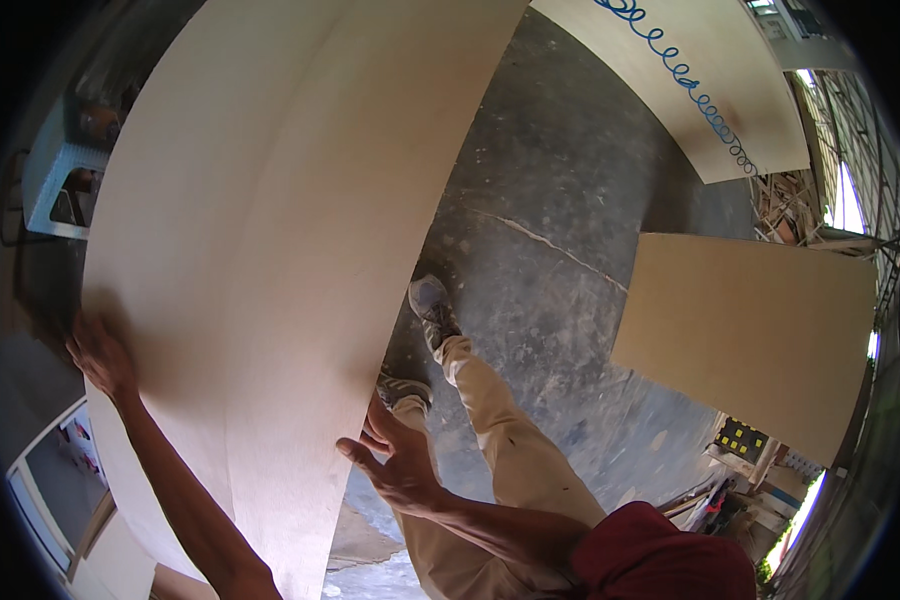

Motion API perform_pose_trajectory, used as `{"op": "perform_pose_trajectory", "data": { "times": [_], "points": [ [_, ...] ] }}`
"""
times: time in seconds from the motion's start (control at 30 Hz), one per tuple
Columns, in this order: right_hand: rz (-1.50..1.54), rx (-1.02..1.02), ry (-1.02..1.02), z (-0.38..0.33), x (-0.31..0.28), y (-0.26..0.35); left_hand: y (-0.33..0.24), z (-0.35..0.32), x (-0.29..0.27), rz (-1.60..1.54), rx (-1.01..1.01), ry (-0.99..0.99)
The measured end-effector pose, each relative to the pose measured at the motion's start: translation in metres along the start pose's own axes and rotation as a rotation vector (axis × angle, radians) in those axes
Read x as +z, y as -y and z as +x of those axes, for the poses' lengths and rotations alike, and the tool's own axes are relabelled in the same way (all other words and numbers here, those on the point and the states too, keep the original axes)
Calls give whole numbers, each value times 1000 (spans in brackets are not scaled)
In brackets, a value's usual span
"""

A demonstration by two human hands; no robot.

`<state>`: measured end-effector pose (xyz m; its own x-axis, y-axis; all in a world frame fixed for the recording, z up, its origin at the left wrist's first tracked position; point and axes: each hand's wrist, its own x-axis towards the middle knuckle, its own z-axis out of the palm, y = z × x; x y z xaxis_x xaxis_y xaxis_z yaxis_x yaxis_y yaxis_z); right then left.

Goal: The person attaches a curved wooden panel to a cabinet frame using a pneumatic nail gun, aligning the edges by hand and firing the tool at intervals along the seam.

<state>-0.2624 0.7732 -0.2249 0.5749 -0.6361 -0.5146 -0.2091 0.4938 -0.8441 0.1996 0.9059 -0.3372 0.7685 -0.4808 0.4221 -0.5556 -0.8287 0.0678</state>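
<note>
A light blue stool [65, 180] is at the upper left of the frame. Below it, the left hand [107, 358] touches the left edge of a big pale board [260, 250], which runs from top to bottom. The right hand [402, 465] is at the board's right edge, thumb apart from the fingers. I cannot tell if either grip is tight.

No words, numbers, labels or signs can be read anywhere in the frame. At the lower left of the frame, a small patch of red, dark and pale shapes [82, 447] is too small to make out. At the lower right, a black panel [740, 439] bears yellow squares, with no legible lettering. Just below the middle, the lower of 2 shoes [406, 388] carries light stripes but no readable name.
</note>
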Motion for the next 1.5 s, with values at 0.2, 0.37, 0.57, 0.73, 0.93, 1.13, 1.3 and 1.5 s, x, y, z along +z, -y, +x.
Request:
{"op": "perform_pose_trajectory", "data": {
  "times": [0.2,0.37,0.57,0.73,0.93,1.13,1.3,1.5],
  "points": [
    [-641,37,-207,63,-29,34,-19,-7,-11,101,-71,17],
    [-551,-8,-215,86,-31,26,-37,-8,-23,60,-147,73],
    [-360,-408,-300,84,-26,-11,-41,-9,-25,38,-172,121],
    [-321,-385,-257,84,-20,-9,-4,-4,-13,119,-119,69],
    [-279,-235,-260,77,-14,-19,-19,-8,-17,75,-113,86],
    [-629,-807,-603,104,-14,30,-25,-3,-29,145,-161,84],
    [-1077,-795,54,171,-23,90,-53,-11,-24,129,-212,189],
    [-1419,-876,-49,179,-7,86,-3,-6,-24,176,-39,58]
  ]
}}
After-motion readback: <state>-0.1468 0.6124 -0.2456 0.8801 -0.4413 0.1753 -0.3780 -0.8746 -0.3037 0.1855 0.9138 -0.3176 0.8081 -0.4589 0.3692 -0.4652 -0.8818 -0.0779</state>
